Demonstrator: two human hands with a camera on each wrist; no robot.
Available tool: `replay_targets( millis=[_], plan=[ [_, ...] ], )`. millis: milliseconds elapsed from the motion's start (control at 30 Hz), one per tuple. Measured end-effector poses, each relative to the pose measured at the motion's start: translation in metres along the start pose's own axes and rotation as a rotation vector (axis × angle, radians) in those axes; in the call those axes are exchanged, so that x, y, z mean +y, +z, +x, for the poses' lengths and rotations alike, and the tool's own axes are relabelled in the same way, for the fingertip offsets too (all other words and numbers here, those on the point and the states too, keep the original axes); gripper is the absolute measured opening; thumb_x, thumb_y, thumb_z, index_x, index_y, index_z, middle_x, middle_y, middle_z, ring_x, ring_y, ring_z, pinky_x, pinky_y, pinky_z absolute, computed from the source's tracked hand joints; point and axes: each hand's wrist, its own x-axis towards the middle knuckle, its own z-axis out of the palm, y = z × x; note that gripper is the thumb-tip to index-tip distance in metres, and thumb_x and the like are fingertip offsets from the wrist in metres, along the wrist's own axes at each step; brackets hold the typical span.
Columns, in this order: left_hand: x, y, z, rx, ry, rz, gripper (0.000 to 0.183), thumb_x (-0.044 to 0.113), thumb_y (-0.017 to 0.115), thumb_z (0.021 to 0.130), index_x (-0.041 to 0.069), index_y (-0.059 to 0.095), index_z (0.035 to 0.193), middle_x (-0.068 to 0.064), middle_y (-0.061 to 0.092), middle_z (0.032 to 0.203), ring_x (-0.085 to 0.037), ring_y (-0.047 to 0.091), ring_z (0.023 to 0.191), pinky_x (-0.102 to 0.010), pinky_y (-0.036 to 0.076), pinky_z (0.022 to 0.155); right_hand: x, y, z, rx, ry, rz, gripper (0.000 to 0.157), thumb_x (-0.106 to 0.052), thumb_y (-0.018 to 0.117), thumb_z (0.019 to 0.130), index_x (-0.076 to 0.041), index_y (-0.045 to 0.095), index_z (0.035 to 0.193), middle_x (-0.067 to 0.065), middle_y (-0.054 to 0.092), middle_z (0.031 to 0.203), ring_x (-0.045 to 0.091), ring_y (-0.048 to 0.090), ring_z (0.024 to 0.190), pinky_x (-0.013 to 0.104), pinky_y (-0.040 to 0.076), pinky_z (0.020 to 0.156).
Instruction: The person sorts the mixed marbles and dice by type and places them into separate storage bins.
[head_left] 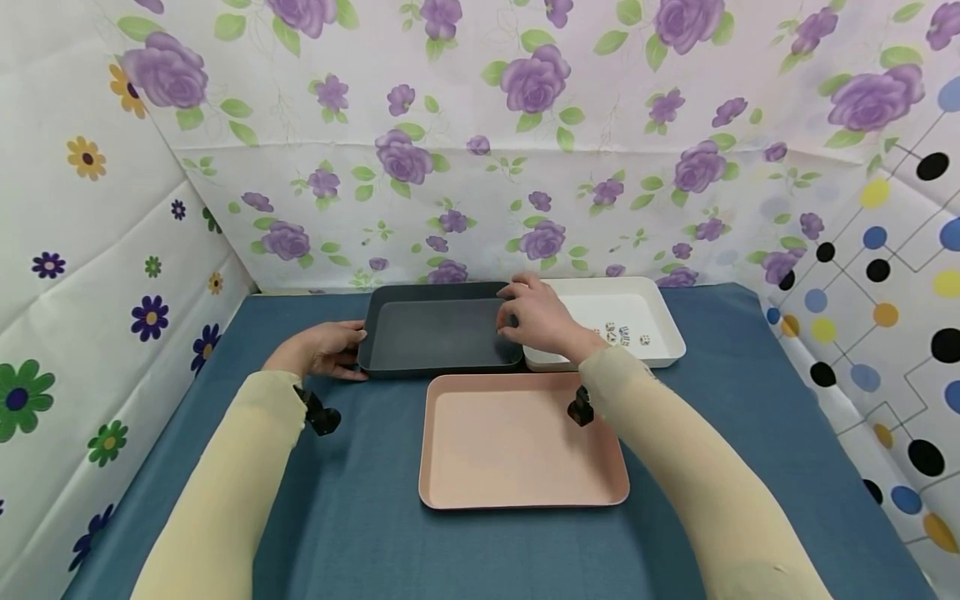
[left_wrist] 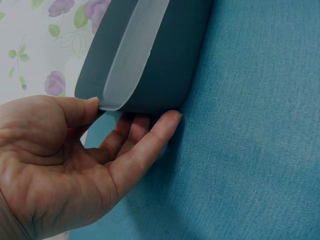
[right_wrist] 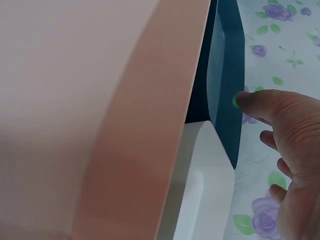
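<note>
My left hand point(left_wrist: 75, 160) reaches the left end of the dark grey tray point(head_left: 442, 333); its thumb touches the rim and its fingers lie along the outer wall. Above the right end of that tray is my right hand point(head_left: 542, 315), thumb and forefinger brought together. A small bright green thing point(right_wrist: 235, 101) shows at the right thumb tip, mostly hidden, so its kind is unclear. The white tray point(head_left: 663, 333), beside the dark one, has several small dice-like pieces point(head_left: 622, 335) with dark markings in it.
A pink tray point(head_left: 517, 442) lies in front of the other two on the blue cloth point(head_left: 360, 517). Flowered cloth point(head_left: 480, 192) hangs close behind the trays. A dotted cloth point(head_left: 885, 333) stands at the right side and another patterned cloth point(head_left: 112, 333) at the left.
</note>
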Motion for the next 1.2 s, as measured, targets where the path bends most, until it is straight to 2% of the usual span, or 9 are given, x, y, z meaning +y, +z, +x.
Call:
replay_targets(
  millis=[233, 433, 567, 800, 1200],
  plan=[
    [0.000, 0.000, 0.000, 0.003, -0.001, -0.005, 0.058, 0.020, 0.031, 0.115, 0.028, 0.006, 0.167, -0.026, 0.034, 0.158, -0.044, 0.043, 0.140, -0.057, 0.054, 0.097, -0.003, 0.005, -0.002, -0.051, 0.015, -0.020, 0.007, -0.029, 0.074, 0.095, -0.027, 0.081, 0.094, 0.006, 0.054, 0.148, 0.032, 0.026, 0.149, 0.055, 0.029, 0.119],
    [-0.001, -0.001, 0.001, 0.001, -0.005, -0.009, 0.058, 0.019, 0.030, 0.115, 0.027, 0.005, 0.167, -0.026, 0.032, 0.159, -0.044, 0.041, 0.141, -0.057, 0.054, 0.098, -0.006, 0.006, -0.004, -0.062, 0.021, -0.009, 0.009, -0.026, 0.073, 0.096, -0.026, 0.080, 0.090, 0.007, 0.054, 0.147, 0.034, 0.024, 0.151, 0.055, 0.026, 0.120],
    [0.000, -0.001, 0.001, 0.003, -0.005, -0.011, 0.057, 0.019, 0.030, 0.115, 0.027, 0.006, 0.167, -0.026, 0.033, 0.158, -0.044, 0.042, 0.140, -0.057, 0.054, 0.097, -0.005, 0.006, -0.005, -0.065, 0.022, -0.009, 0.008, -0.027, 0.073, 0.096, -0.025, 0.080, 0.093, 0.007, 0.054, 0.148, 0.034, 0.024, 0.150, 0.055, 0.026, 0.120],
    [0.000, 0.000, 0.001, 0.002, -0.005, -0.007, 0.057, 0.020, 0.030, 0.115, 0.028, 0.007, 0.167, -0.026, 0.033, 0.158, -0.044, 0.042, 0.140, -0.057, 0.054, 0.098, -0.003, 0.002, -0.004, -0.049, 0.019, 0.006, 0.015, -0.032, 0.076, 0.095, -0.023, 0.080, 0.106, 0.006, 0.054, 0.147, 0.033, 0.027, 0.148, 0.055, 0.029, 0.118],
    [0.000, 0.001, 0.000, 0.006, 0.001, 0.000, 0.057, 0.021, 0.030, 0.115, 0.028, 0.007, 0.167, -0.026, 0.035, 0.158, -0.043, 0.044, 0.140, -0.057, 0.054, 0.097, 0.000, -0.010, -0.006, 0.004, -0.005, 0.044, 0.016, -0.032, 0.075, 0.096, -0.024, 0.079, 0.109, 0.005, 0.056, 0.145, 0.033, 0.027, 0.149, 0.057, 0.027, 0.119]
  ],
)
